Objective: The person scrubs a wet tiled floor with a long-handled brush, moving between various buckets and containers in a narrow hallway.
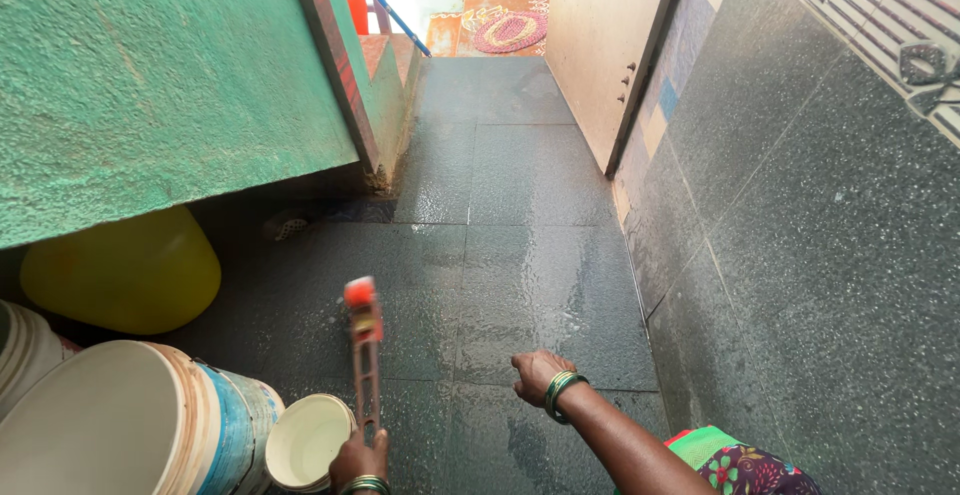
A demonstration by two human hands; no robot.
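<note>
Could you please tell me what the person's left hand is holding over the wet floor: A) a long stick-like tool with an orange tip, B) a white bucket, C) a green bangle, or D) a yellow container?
A: the left hand grips the lower end of a long stick-like tool whose orange tip points away over the wet dark floor, while the right hand is empty.

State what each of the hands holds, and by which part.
Left hand grips a red-tipped stick by its lower end. Right hand holds nothing.

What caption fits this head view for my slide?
Left hand grips a red-tipped stick over the wet dark tiled floor; right hand hangs beside it.
</note>
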